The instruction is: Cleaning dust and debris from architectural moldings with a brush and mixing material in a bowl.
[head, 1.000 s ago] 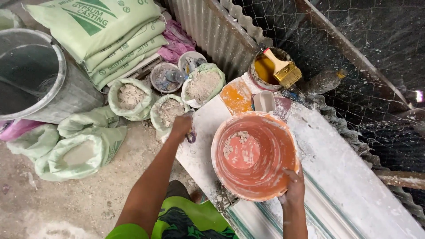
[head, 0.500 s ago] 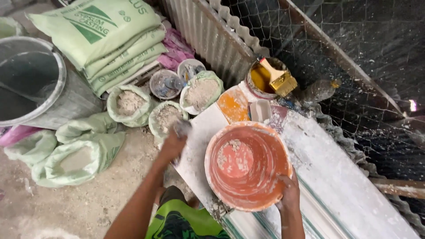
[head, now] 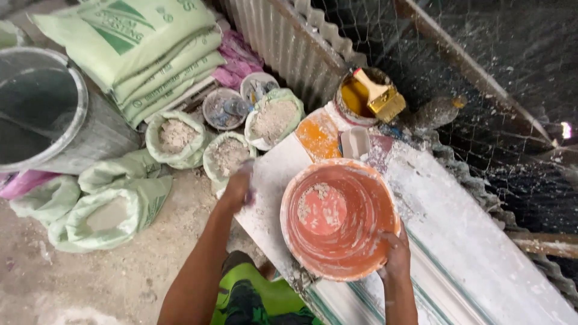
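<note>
Your right hand [head: 397, 256] has its fingers [head: 390, 241] curled over the near rim of the orange bucket [head: 340, 218], gripping it at the lower right edge. The bucket stands upright on the white, powder-dusted table [head: 457, 241], and its inside is smeared with pale residue, with a patch of whitish lumps on the bottom. Your left hand [head: 239, 188] is stretched out past the table's left edge, just in front of the nearest open sack of grey powder [head: 227, 155]; it is blurred, so you cannot tell how far its fingers are closed or whether they hold anything. Two more open sacks of powder [head: 174, 135] sit close by, one to the left and one behind, next to two small round tubs [head: 224, 108]. Beyond the bucket on the table lie an orange-stained lid [head: 318, 135] and a small white scoop-like piece [head: 355, 141]. Behind these stands a tin of yellow paint [head: 355, 96] with a wide yellow brush [head: 379, 96] resting in it. On the floor to your left slumps a half-full green sack [head: 108, 210], with a large grey drum [head: 54, 114] above it and a stack of flat green bags [head: 138, 48] behind that. Corrugated metal sheeting [head: 283, 42] and wire mesh [head: 481, 72] back the whole area.
</note>
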